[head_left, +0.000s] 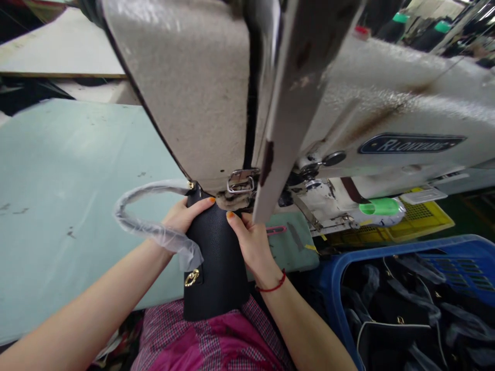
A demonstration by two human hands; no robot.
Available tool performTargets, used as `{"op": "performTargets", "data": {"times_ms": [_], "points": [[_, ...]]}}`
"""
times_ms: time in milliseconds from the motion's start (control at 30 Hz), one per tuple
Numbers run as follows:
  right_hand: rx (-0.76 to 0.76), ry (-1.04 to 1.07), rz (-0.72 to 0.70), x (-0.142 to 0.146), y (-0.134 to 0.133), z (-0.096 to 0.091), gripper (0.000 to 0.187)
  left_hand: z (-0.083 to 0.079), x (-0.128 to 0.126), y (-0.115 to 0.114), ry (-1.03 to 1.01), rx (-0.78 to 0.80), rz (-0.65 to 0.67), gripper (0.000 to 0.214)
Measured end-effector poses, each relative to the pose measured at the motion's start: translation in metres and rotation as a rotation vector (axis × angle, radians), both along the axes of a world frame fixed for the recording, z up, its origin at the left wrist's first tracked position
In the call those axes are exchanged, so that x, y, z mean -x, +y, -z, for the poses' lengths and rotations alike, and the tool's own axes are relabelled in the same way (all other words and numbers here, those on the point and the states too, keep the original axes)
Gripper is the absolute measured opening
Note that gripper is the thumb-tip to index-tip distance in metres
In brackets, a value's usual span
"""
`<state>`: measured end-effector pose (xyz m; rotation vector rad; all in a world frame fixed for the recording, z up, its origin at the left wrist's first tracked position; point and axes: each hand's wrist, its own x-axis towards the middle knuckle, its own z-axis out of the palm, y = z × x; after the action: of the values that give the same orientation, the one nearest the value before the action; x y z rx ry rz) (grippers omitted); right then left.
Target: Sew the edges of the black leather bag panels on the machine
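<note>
A black leather bag [216, 263] stands upright under the head of a sewing machine [270, 103], its top edge close to the needle area. My left hand [184, 215] grips the bag's upper left side, thumb laid across the front. My right hand [251, 242] holds the upper right side, fingers pressed on the leather. A plastic-wrapped handle [150, 226] loops out from the bag to the left over my left wrist. A gold ring fitting [192, 278] sits on the bag's lower left. The needle itself is hidden by the machine head.
A pale green work table [65, 206] spreads to the left. A blue crate [406, 299] with several dark bags stands at lower right. Behind it lies a yellow perforated tray [433, 221] and a green bottle [381, 207]. Pink checked clothing [209, 340] covers my lap.
</note>
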<state>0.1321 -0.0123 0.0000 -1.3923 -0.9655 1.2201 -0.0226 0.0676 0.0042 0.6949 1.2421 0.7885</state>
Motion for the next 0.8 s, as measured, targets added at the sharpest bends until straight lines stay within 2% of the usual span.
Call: {"op": "performTargets", "data": {"times_ms": [133, 233, 333, 467, 600, 700, 800], "points": [[-0.038, -0.082, 0.039, 0.004, 0.003, -0.001, 0.052, -0.006, 0.001, 0.008, 0.104, -0.061, 0.047, 0.055], [-0.029, -0.120, 0.053, 0.006, 0.004, -0.002, 0.055, -0.009, 0.004, 0.013, 0.097, -0.109, 0.089, 0.062], [-0.031, -0.166, 0.042, 0.004, 0.003, -0.005, 0.057, -0.014, 0.009, 0.012, 0.034, -0.119, 0.200, 0.062], [-0.065, -0.220, 0.018, -0.005, 0.000, -0.011, 0.052, -0.021, 0.014, 0.005, -0.098, 0.039, 0.326, 0.059], [-0.071, -0.238, 0.051, -0.007, 0.001, -0.013, 0.047, -0.018, 0.011, 0.005, -0.152, 0.183, 0.327, 0.048], [-0.067, -0.196, 0.044, -0.007, 0.002, -0.008, 0.045, -0.013, 0.008, 0.010, -0.143, 0.138, 0.292, 0.040], [-0.050, -0.116, 0.026, -0.005, 0.003, -0.002, 0.043, -0.018, 0.008, 0.017, -0.053, -0.011, 0.341, 0.042]]}}
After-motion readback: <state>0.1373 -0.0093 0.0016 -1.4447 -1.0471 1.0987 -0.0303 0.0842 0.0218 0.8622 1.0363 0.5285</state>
